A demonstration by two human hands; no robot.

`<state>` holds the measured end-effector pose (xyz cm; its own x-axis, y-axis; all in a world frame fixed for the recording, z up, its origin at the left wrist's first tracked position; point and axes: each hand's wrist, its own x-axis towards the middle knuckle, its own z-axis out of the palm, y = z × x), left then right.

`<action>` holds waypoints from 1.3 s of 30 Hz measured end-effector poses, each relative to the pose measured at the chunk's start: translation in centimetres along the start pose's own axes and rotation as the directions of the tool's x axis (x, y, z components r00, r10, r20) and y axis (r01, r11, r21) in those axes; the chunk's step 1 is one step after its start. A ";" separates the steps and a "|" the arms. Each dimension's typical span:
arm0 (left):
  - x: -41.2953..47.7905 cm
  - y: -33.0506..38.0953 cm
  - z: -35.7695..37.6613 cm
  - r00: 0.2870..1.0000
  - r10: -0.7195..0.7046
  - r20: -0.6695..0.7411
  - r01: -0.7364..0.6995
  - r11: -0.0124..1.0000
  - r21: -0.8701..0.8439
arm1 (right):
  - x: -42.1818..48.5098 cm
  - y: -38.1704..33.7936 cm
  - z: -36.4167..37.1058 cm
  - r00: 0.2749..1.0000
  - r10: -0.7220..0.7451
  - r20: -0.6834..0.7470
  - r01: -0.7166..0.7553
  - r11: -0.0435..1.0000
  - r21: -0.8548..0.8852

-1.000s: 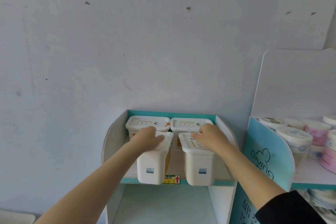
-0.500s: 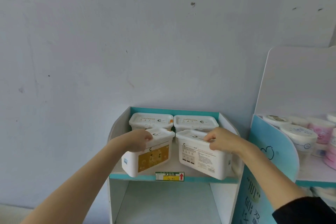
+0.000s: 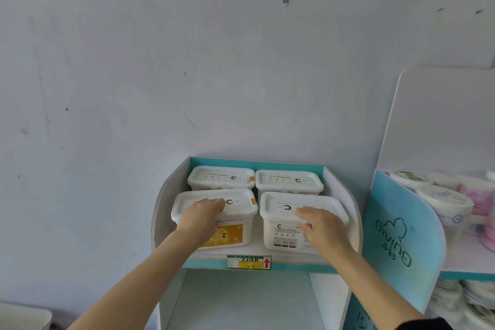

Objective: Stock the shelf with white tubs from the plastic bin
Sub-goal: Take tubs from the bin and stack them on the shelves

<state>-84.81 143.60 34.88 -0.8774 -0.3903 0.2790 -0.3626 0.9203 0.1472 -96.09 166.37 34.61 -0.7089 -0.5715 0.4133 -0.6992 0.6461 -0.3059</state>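
Four white tubs are seen on the shelf (image 3: 332,190), two far, two near. The near left tub (image 3: 235,211) is covered on its lid by the left hand (image 3: 201,215), fingers spread flat, not clamped. The near right tub (image 3: 281,225) is pressed at its front edge by the right hand (image 3: 321,228), fingers curled over the lid rim.
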 end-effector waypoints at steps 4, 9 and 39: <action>1.0 -0.7 0.1 0.998 0.056 0.026 -0.055 0.998 -0.031 | 0.0 1.1 1.0 0.974 -0.171 -0.146 0.166 0.985 -0.047; 1.3 -1.3 0.0 0.997 0.052 0.052 -0.050 0.998 -0.030 | 0.0 1.3 1.2 0.953 -0.218 -0.210 0.190 0.971 -0.147; 1.4 10.5 0.4 0.880 0.470 -0.074 -0.469 0.883 0.028 | -4.9 1.5 2.6 0.947 0.203 -0.247 -0.083 0.903 0.421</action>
<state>-89.92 152.76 36.47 -0.9188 0.0866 0.3850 0.0824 0.9962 -0.0275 -93.91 168.83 29.85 -0.7907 -0.2852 0.5417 -0.6112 0.4179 -0.6722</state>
